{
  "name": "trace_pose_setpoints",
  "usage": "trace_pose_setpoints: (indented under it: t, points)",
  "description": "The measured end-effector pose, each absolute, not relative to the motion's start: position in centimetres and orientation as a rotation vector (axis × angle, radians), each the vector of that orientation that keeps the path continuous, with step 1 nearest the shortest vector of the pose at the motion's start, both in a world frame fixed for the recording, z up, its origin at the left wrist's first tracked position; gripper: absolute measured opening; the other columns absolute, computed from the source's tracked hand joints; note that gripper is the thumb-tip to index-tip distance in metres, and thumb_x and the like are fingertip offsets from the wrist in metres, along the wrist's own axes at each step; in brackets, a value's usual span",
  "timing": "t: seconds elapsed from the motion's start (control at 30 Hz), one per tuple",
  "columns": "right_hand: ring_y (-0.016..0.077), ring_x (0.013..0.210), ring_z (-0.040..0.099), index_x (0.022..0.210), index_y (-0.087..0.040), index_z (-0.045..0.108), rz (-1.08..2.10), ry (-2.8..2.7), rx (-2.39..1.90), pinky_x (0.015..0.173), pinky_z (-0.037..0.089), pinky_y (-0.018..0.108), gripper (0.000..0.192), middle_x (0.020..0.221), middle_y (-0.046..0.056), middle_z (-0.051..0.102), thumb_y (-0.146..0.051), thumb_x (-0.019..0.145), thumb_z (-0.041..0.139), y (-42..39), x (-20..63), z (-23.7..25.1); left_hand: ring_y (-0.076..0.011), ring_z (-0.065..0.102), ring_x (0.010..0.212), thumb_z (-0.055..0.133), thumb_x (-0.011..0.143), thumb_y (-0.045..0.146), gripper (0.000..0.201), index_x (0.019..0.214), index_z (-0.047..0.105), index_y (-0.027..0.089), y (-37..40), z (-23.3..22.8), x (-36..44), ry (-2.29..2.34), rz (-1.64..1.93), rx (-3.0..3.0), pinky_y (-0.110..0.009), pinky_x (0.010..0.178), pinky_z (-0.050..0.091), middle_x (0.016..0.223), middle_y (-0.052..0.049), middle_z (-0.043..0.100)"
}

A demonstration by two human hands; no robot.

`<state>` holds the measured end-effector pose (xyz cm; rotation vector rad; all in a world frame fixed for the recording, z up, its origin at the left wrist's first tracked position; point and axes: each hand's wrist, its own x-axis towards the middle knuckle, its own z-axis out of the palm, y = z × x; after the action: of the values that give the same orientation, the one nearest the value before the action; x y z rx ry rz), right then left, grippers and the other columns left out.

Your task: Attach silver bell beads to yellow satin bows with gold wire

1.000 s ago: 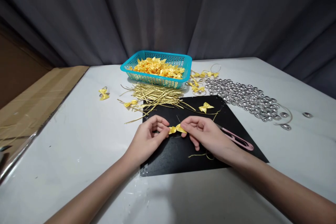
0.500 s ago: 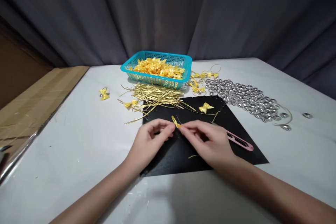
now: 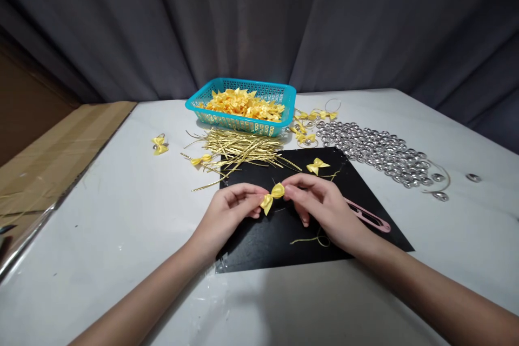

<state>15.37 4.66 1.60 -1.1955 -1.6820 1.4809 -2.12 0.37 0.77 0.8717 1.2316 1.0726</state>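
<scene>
**Bow held between both hands over the black mat**

Head view, the only one. I see the left hand [image 3: 227, 211] and the right hand [image 3: 320, 203] meeting above the black mat [image 3: 377, 238], fingertips turned inward toward each other. Between them sits a small yellow ribbon bow [image 3: 272, 196]. The bow's long axis runs on a slant: its upper lobe lies toward the right hand, its lower lobe drops toward the left hand. Both hands are pinched narrow on it, thumb against forefinger, the left taking the lower lobe's side, the right the upper. Neither hand is clearly nearer; the bow lies midway, touching both. I cannot tell whether a gold tie is caught in the knot.

Around the grip: a loose thin gold strand [image 3: 310, 239] lies on the mat just below the right hand. A pink clipper [image 3: 368, 217] rests on the mat beside the right wrist. A second bow [image 3: 317, 165] lies farther up the mat, apart from both hands. Beyond it, a heap of gold ties [image 3: 239, 148] lies in front of a teal basket [image 3: 279, 98] filled with yellow bows, and silver beads [image 3: 377, 152] spread to the right on the white table [image 3: 121, 216].
</scene>
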Motion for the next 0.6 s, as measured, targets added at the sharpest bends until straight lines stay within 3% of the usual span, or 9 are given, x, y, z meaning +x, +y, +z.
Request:
trace_pose_setpoints:
  t: [0.27, 0.6]
  points:
    - [0.0022, 0.039, 0.038, 0.075, -0.013, 0.061, 1.532, -1.614, -1.302, 0.035, 0.033, 0.013, 0.027, 0.053, -0.005, 0.048, -0.039, 0.073, 0.066, 4.52, 14.95, 1.53, -0.0094, 0.058, 0.063, 0.070, 0.071, 0.023, 0.014, 0.081, 0.064, 0.015, 0.47, 0.87, -2.07, 1.252, 1.071, 0.859, -0.021, 0.064, 0.046, 0.069, 0.001, 0.065]
    - [0.0005, 0.036, 0.038, 0.077, -0.013, 0.058, 1.566, -1.483, -1.275, 0.033, 0.031, 0.012, 0.034, 0.057, -0.006, 0.050, -0.043, 0.067, 0.070, 4.56, 14.92, 1.41, -0.0063, 0.058, 0.062, 0.072, 0.068, 0.018, 0.023, 0.085, 0.058, 0.014, 0.45, 1.11, -1.76, 1.283, 1.104, 0.821, -0.016, 0.061, 0.046, 0.066, 0.004, 0.063]
